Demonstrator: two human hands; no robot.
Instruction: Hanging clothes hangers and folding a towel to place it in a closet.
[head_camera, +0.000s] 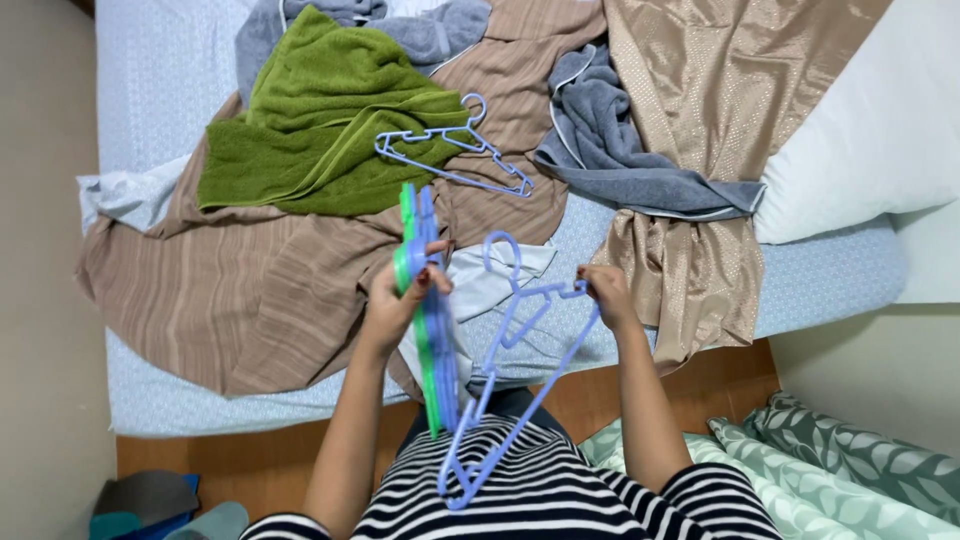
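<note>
My left hand (398, 298) grips a bundle of green and blue plastic hangers (430, 330) held edge-on, hanging down toward my striped shirt. My right hand (605, 293) pinches one shoulder of a single lilac-blue hanger (505, 370), which tilts down to the left beside the bundle. Another lilac-blue hanger (455, 150) lies on the bed, across a green towel (320, 120) and a brown striped cloth (250, 290).
A bed with a light blue sheet (160, 70) holds a grey towel (615, 150), a shiny tan fabric (700, 110), a white cloth (490, 280) and a white pillow (880, 130). Wooden floor (250, 465) lies below, with leaf-patterned bedding (850, 460) at right.
</note>
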